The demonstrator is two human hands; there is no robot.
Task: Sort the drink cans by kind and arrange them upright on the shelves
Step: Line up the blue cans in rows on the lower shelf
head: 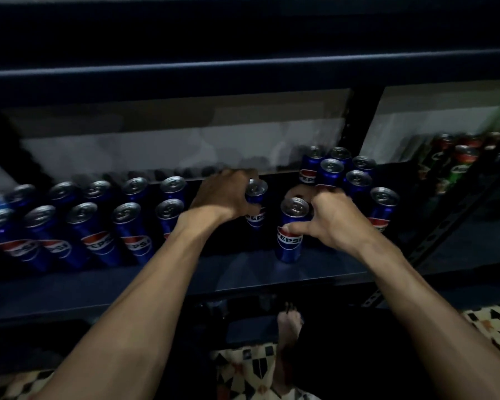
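Blue Pepsi cans stand upright on a dark shelf. Two rows of several cans fill the left part. My left hand is closed around the top of one blue can near the middle. My right hand grips another blue can from its right side, thumb across the label; the can stands on the shelf. Behind my right hand a cluster of several blue cans stands at the back right.
Red and green cans stand in the adjoining bay on the right, beyond a dark upright post. Another shelf board runs overhead. My bare foot rests on a patterned floor below the shelf.
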